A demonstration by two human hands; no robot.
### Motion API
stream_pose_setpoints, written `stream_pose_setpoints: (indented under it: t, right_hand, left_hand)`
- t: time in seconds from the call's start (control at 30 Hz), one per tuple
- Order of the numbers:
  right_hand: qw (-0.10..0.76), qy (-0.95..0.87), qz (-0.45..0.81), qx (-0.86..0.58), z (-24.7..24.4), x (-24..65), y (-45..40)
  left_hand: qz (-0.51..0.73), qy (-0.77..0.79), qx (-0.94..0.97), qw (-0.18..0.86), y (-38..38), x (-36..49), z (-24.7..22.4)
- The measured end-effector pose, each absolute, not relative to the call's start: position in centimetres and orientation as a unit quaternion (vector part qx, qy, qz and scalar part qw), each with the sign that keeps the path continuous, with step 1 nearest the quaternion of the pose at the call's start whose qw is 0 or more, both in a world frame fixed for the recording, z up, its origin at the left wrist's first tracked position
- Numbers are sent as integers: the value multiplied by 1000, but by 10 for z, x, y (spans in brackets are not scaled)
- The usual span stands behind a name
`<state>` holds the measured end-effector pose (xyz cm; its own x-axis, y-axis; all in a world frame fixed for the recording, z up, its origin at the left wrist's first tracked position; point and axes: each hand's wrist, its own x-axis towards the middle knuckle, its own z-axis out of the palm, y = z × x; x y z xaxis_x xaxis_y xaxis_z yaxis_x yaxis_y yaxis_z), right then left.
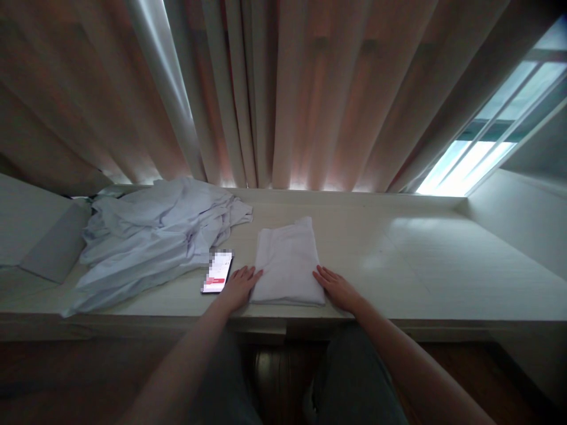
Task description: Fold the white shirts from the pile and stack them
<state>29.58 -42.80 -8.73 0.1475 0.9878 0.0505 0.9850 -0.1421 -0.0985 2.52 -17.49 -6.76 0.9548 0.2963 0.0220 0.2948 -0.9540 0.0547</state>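
A white garment folded into a flat rectangle (287,262) lies near the front edge of the pale tabletop (390,260). My left hand (240,286) rests at its left side, fingers stretched out and the thumb side touching the cloth. At the right side, my right hand (337,288) lies with its fingers extended and the fingertips on the cloth's edge. Neither hand grips anything. A phone (217,273) with a lit screen lies just left of my left hand. Farther left is a loose, crumpled pile of white clothes (163,236).
A white box-like object (35,230) stands at the far left, beside the pile. Long beige curtains (319,106) hang behind the table. A window (482,136) shows at the right, next to a white wall (522,218). My legs are below the table's front edge.
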Motion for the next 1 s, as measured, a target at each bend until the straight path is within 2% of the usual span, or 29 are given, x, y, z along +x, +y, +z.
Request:
stream_pose_setpoints:
  t: [0.27, 0.43, 0.53, 0.7, 0.8, 0.9, 1.0]
  right_hand:
    - [54, -666, 34, -743, -75, 281, -423]
    - [82, -647, 73, -755, -81, 283, -427]
    - [127, -632, 109, -756, -75, 284, -429]
    - [260, -611, 194, -722, -44, 285, -431]
    - [310, -566, 201, -737, -31, 286, -430]
    - [349, -523, 208, -749, -29, 288, -423]
    - [381, -471, 193, -772, -35, 291, -412]
  left_hand:
    - [-31, 161, 983, 82, -178, 32, -68]
    - [-43, 173, 969, 170, -181, 32, -60]
    - [-7, 189, 954, 233, -184, 31, -48]
    - [109, 225, 889, 384, -186, 33, -28]
    - [153, 246, 840, 458, -188, 38, -19]
    - [187, 285, 816, 467, -191, 48, -13]
    - [194, 344, 828, 398, -192, 64, -9]
